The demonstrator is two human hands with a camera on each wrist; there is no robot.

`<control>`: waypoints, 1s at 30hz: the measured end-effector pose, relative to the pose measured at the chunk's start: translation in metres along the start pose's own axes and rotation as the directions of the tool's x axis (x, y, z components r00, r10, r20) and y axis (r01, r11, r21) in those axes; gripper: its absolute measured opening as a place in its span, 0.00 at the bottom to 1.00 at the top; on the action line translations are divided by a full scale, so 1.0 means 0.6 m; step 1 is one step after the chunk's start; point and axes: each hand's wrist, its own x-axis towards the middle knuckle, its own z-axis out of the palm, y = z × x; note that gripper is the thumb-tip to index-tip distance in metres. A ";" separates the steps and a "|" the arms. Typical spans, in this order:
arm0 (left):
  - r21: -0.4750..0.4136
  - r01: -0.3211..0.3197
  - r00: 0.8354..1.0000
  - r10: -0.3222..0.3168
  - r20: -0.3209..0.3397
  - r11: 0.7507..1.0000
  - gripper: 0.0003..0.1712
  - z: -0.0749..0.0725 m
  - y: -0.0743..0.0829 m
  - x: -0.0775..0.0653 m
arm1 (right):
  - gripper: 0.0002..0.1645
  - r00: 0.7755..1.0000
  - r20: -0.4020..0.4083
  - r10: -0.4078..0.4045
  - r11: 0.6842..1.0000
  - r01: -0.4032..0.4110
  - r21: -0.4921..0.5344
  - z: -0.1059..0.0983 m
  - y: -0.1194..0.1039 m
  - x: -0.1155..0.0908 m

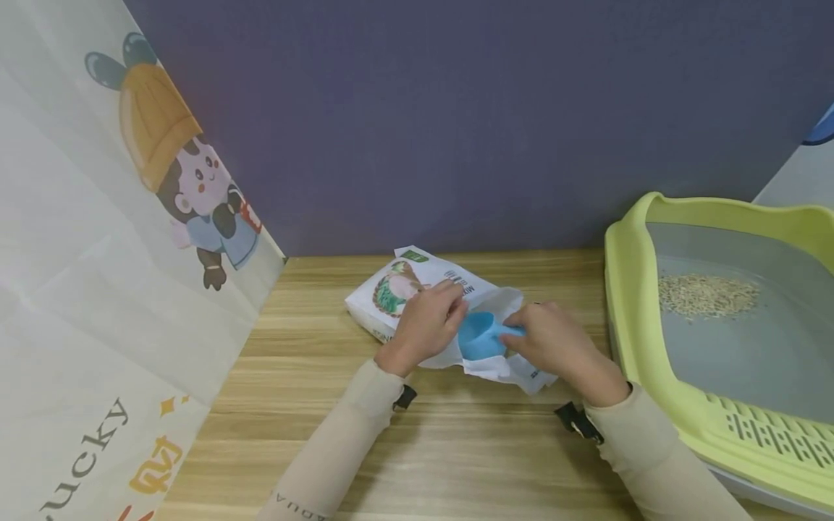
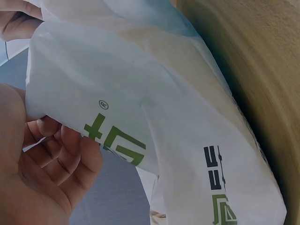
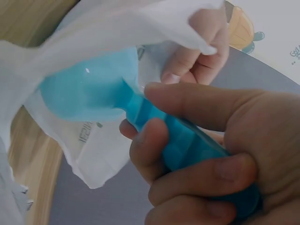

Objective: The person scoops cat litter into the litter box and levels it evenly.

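A white printed bag (image 1: 391, 293) lies on its side on the wooden table, its torn mouth facing right. My left hand (image 1: 426, 322) pinches the upper edge of that mouth; in the right wrist view its thumb and fingers (image 3: 206, 51) show at the plastic rim. A blue scoop (image 1: 481, 339) sits in the opening with its bowl partly behind the bag's film (image 3: 140, 23). The right hand (image 1: 554, 344) grips the scoop's ribbed handle (image 3: 180, 138), thumb along the top and fingers wrapped around. The bag's contents are hidden inside.
To the right stands a yellow-green litter box (image 1: 625, 304) with a grey floor and a heap of beige pellets (image 1: 709, 295). A dark panel (image 1: 456, 130) rises behind the table (image 1: 456, 449). A white sheet with cartoon print (image 1: 85, 253) hangs at left.
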 end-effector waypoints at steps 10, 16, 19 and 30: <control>-0.009 0.004 1.000 -0.004 -0.002 1.000 0.16 -0.004 -0.001 0.000 | 0.09 0.999 -0.029 -0.014 0.999 0.015 0.049 0.025 0.010 0.013; -0.012 0.013 1.000 -0.013 0.013 1.000 0.16 -0.006 -0.001 0.000 | 0.10 1.000 0.005 0.012 0.999 -0.012 0.050 0.037 0.015 0.022; -0.012 0.010 1.000 -0.010 0.008 1.000 0.16 -0.005 -0.002 0.001 | 0.10 0.999 0.021 0.026 0.998 -0.027 0.056 0.041 0.018 0.024; -0.015 0.017 1.000 -0.017 -0.005 1.000 0.16 -0.005 -0.005 0.001 | 0.13 0.996 0.064 0.067 0.995 -0.071 0.066 0.044 0.022 0.022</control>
